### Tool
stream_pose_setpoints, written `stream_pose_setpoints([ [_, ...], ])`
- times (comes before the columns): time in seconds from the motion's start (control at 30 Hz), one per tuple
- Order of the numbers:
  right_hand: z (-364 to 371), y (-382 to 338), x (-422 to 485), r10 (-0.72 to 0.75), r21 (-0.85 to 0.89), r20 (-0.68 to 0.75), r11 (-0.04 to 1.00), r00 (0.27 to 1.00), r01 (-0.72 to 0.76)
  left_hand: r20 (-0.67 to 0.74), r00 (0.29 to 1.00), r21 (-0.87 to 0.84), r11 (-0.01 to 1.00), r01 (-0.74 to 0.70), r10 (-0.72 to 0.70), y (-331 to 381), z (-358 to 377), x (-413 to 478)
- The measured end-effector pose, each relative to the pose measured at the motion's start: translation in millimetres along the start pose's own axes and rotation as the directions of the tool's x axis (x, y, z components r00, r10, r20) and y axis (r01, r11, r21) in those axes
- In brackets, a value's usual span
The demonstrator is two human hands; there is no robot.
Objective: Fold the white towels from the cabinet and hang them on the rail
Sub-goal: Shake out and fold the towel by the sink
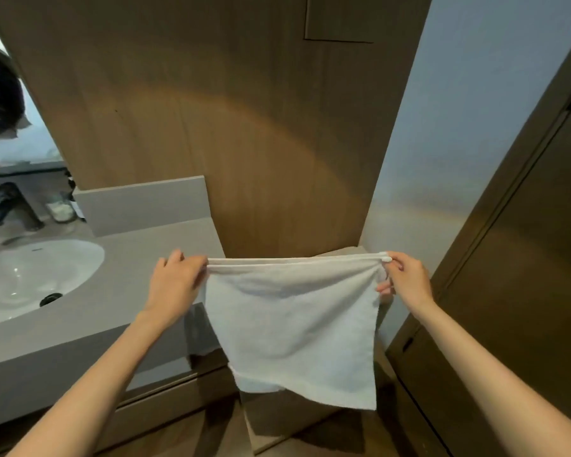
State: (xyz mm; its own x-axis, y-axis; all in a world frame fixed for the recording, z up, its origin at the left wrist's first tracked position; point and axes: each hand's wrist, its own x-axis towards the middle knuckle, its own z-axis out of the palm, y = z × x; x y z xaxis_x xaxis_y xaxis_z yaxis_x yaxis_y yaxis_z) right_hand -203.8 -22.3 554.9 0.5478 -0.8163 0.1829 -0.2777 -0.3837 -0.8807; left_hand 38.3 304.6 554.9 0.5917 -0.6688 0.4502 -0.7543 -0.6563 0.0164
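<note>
A white towel [294, 328] hangs doubled over in the air in front of me, stretched taut along its top edge. My left hand [175, 278] pinches its upper left corner. My right hand [406, 282] pinches the upper right corner, where the two hems bunch together. The towel's lower edge falls free to about knee height, and its two layers end unevenly at the bottom. It hangs to the right of the vanity's end, in front of the wooden wall panel [244, 127]. No rail or cabinet shows in this view.
A grey vanity counter [119, 291] with a white sink basin [30, 278] stands to the left, with a mirror [17, 166] above it. A dark wooden door [524, 258] fills the right side. A pale wall [468, 127] lies between the panel and the door.
</note>
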Motion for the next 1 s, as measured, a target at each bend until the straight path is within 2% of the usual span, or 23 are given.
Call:
stream_pose_setpoints([
  [0.07,15,-1,-6,-0.024,0.042,-0.031,0.999,0.999,0.025,-0.224,0.972,0.01,0.997,0.07,-0.066,-3,-17,-10],
  [0.1,24,-6,-8,-0.05,0.074,-0.082,0.996,0.995,0.056,-0.261,0.962,0.018,0.996,0.084,-0.076,-4,-21,-16],
  [0.13,35,-8,-10,-0.051,0.091,-0.109,0.994,0.993,0.061,-0.234,0.971,0.047,0.997,0.054,-0.041,-8,-22,-25],
  [0.17,45,-9,-12,-0.029,0.09,-0.073,0.995,0.997,0.036,-0.162,0.987,0.09,0.996,0.006,0.008,-16,-17,-35],
  [0.23,69,-9,-17,0.014,-0.012,0.168,1.0,0.986,-0.012,-0.027,1.0,0.151,0.989,0.001,0.003,-44,-7,-53],
  [0.27,81,-10,-19,0.011,-0.045,0.247,0.999,0.969,0.0,-0.014,0.998,0.163,0.985,0.059,-0.057,-58,-8,-59],
  [0.37,118,-31,-14,-0.035,0.044,0.203,0.999,0.979,0.027,-0.078,0.974,0.213,0.951,0.226,-0.214,-83,-21,-61],
  [0.53,185,-73,13,-0.028,0.115,0.366,0.993,0.93,-0.015,-0.031,0.952,0.273,0.913,0.302,-0.305,-145,-35,-50],
  [0.63,224,-94,23,-0.036,0.119,0.371,0.993,0.928,-0.009,0.045,0.946,0.265,0.917,0.297,-0.32,-186,-30,-44],
  [0.77,272,-114,39,-0.012,0.119,0.372,0.992,0.928,-0.035,0.03,0.934,0.183,0.92,0.346,-0.357,-241,-11,-21],
  [1.0,337,-141,74,0.061,0.131,0.234,0.987,0.97,-0.094,0.163,0.907,0.109,0.921,0.374,-0.387,-308,19,30],
])
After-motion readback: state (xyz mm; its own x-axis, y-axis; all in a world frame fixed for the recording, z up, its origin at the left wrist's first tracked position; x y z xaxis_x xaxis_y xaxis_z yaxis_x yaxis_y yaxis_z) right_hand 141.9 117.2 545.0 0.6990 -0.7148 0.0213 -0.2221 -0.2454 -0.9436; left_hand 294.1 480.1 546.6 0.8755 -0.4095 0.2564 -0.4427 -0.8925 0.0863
